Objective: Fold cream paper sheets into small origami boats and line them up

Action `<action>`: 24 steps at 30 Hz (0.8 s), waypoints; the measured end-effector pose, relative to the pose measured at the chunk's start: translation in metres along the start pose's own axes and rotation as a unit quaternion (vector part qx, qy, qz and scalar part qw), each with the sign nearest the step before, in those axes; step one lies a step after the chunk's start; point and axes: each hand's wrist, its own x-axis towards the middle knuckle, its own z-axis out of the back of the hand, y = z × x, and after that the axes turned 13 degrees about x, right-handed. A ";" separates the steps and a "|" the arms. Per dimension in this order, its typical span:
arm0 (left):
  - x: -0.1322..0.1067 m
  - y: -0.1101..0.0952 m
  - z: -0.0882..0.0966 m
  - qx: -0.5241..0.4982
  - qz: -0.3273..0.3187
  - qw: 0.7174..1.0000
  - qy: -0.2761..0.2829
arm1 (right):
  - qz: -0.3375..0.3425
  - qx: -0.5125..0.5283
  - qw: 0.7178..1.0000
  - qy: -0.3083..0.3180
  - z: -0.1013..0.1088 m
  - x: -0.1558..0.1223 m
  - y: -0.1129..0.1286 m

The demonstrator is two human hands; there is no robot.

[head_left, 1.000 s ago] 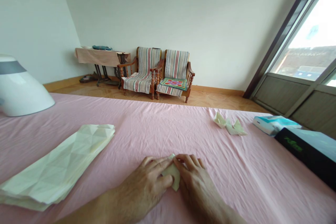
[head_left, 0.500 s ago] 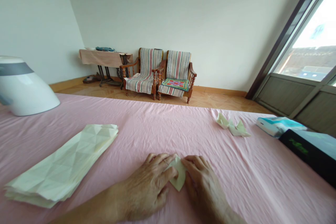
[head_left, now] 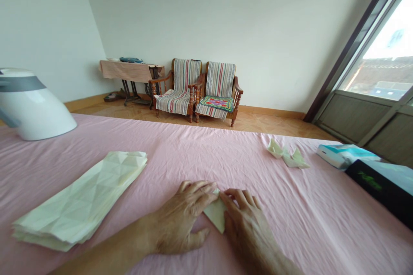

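- A small piece of folded paper point(head_left: 215, 215), pale green-yellow, is in the lower middle of the frame, on the pink cloth point(head_left: 180, 150), between the two hands.
- The left hand point(head_left: 182, 219) comes from the lower left; its fingers lie on the upper left part of this paper. Its grip is spread: the thumb stands apart from the fingers, near the paper's lower left edge.
- The right hand point(head_left: 250, 223) comes from the lower right and touches the right side of the paper, with bent fingers. Its thumb is mostly hidden, so I cannot tell if this grip is pinching the paper.
- At the left of the frame there lies a paper stack point(head_left: 80, 200) with crease lines in triangles.
- Right of the centre, two folded paper shapes point(head_left: 294, 158) with pointed tips are set close to each other.
- At the right edge are a blue-and-white packet point(head_left: 345, 154) and, just beside it, a black box point(head_left: 371, 184).
- At the far left stands a white vessel point(head_left: 45, 114) with a grey band.
- Two wooden chairs point(head_left: 221, 79) with striped covers stand in the upper middle, before the wall.
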 end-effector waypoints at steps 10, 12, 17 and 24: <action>-0.001 -0.011 0.007 0.013 -0.046 0.998 -0.034 | 0.050 0.050 0.996 -0.061 0.007 -0.005 0.009; -0.001 -0.012 0.007 0.018 -0.039 0.999 -0.033 | 0.060 0.024 0.996 -0.065 0.003 -0.007 0.010; -0.004 -0.012 0.002 0.026 -0.028 0.998 -0.042 | 0.089 -0.081 0.992 -0.035 -0.003 -0.017 -0.001; -0.014 -0.012 0.004 0.091 -0.074 0.993 -0.027 | 0.131 -0.176 0.975 -0.017 -0.010 -0.032 -0.016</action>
